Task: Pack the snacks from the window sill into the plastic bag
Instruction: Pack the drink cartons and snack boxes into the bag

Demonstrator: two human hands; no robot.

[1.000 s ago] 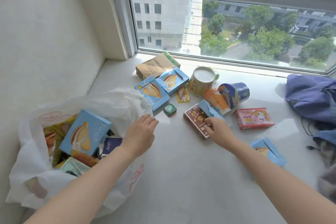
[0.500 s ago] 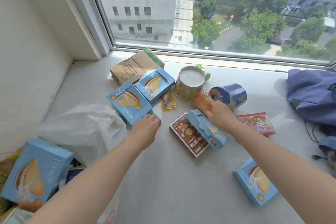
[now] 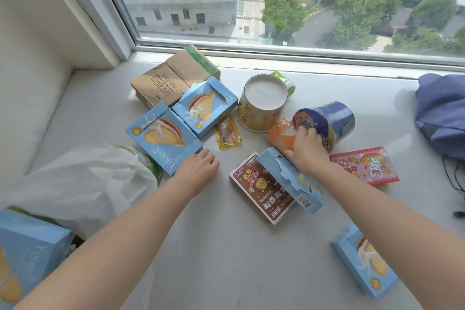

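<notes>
The white plastic bag [image 3: 75, 184] lies at the left with a blue cake box [image 3: 25, 246] in it. On the window sill [image 3: 226, 246] my right hand [image 3: 307, 148] grips an orange snack packet [image 3: 280, 134] that leans against a tipped blue cup [image 3: 332, 121]. My left hand [image 3: 198, 166] curls its fingers down beside a blue cake box [image 3: 163, 136], over the spot where a small green tin lay; the tin is hidden. A brown box [image 3: 256, 189] with a torn blue box [image 3: 289, 178] on it sits between my arms.
Also on the sill: a second blue box [image 3: 206, 106], a brown paper bag [image 3: 171, 80], an upturned yellow cup [image 3: 261, 108], a yellow sachet [image 3: 227, 132], a pink box [image 3: 364, 165], a blue box [image 3: 364, 259] near right. Purple cloth [image 3: 442, 113] and a cable lie far right.
My right hand left the torn blue box and took hold of the orange packet. My left hand reached from the bag to the green tin and covered it.
</notes>
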